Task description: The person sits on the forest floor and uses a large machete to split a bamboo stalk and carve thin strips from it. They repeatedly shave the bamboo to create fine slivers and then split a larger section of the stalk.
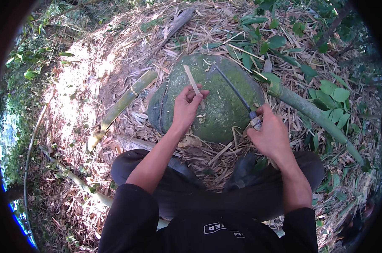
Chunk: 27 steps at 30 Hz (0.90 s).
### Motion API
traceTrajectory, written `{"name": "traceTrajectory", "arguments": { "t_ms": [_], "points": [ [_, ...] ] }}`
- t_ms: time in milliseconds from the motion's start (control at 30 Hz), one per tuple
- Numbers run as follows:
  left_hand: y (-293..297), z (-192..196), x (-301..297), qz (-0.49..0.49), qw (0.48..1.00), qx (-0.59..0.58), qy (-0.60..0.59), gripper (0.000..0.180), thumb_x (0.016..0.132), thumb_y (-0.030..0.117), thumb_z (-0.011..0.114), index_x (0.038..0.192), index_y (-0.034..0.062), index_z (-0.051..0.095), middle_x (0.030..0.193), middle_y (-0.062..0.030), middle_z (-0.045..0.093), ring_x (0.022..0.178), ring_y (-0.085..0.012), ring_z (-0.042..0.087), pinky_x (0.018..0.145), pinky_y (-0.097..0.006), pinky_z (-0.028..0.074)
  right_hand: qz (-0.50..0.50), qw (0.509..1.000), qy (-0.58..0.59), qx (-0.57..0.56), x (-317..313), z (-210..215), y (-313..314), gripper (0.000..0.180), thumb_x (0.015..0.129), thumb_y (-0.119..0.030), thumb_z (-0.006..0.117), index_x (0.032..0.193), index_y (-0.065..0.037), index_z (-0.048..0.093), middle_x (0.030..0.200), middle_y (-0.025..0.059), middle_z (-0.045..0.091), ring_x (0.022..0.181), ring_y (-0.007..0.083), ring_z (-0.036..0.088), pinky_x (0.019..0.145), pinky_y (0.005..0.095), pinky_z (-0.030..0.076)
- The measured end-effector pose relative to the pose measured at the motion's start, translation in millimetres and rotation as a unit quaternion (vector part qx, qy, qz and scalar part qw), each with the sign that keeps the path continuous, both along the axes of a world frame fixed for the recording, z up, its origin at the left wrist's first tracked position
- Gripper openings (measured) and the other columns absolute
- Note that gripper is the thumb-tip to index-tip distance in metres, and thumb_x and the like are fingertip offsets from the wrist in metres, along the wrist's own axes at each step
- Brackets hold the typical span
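Observation:
A thin, pale strip of split bamboo (190, 77) is pinched between the thumb and fingers of my left hand (188, 103). It stands tilted over a big mossy green rock (218, 120), its lower end showing just past my fingers. My right hand (269, 130) is wrapped around the handle of a long, narrow-bladed knife (234, 88). The blade slants up and to the left across the right part of the rock, apart from the strip. Small pale shavings lie on the rock's top.
A cut green bamboo piece (128, 101) lies left of the rock, and a longer bamboo pole (315, 111) at the right. Leafy green shoots (332, 99) grow beside that pole. Dry leaf litter (77, 84) covers the ground. My booted feet (241, 170) are just below the rock.

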<state>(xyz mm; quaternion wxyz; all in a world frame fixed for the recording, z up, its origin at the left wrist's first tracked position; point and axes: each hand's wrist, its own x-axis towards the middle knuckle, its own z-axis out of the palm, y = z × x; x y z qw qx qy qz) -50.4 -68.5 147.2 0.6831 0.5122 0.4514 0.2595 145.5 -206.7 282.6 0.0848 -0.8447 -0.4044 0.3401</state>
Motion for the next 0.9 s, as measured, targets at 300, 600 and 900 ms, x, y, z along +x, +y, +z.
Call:
{"name": "traceTrajectory", "arguments": {
  "t_ms": [300, 600, 900],
  "points": [
    [-3.5, -12.0, 1.1, -0.022, 0.997, 0.060, -0.038, 0.023, 0.101, 0.004, 0.057, 0.124, 0.0026, 0.057, 0.111, -0.0092, 0.073, 0.105, -0.0132, 0.065, 0.090, -0.029, 0.051, -0.105, 0.934, 0.150, 0.308, -4.3, -7.3, 3.2, 0.043, 0.073, -0.006, 0.068, 0.112, 0.001, 0.052, 0.069, 0.0074, 0.062, 0.061, 0.0085, 0.057, 0.058, 0.0270, 0.046],
    [-19.2, 15.2, 11.6, -0.028, 0.994, 0.107, -0.018, 0.022, 0.098, 0.006, 0.065, 0.119, 0.0013, 0.063, 0.116, -0.0101, 0.073, 0.104, -0.0134, 0.068, 0.091, -0.027, 0.052, -0.119, 0.935, 0.217, 0.256, -9.1, -16.7, 1.7, 0.011, 0.075, -0.008, 0.066, 0.081, -0.001, 0.059, 0.060, -0.0003, 0.055, 0.055, 0.0056, 0.050, 0.053, 0.0244, 0.040],
    [-35.4, 19.6, 16.3, -0.056, 0.968, 0.237, 0.061, 0.020, 0.086, 0.006, 0.078, 0.106, 0.0037, 0.073, 0.094, -0.0115, 0.076, 0.087, -0.0172, 0.075, 0.076, -0.029, 0.058, -0.020, 0.935, 0.159, 0.316, -12.8, -39.8, 0.6, 0.012, 0.073, -0.009, 0.067, 0.080, -0.002, 0.061, 0.056, 0.0069, 0.053, 0.050, 0.0137, 0.054, 0.052, 0.0305, 0.042]
  ]
}}
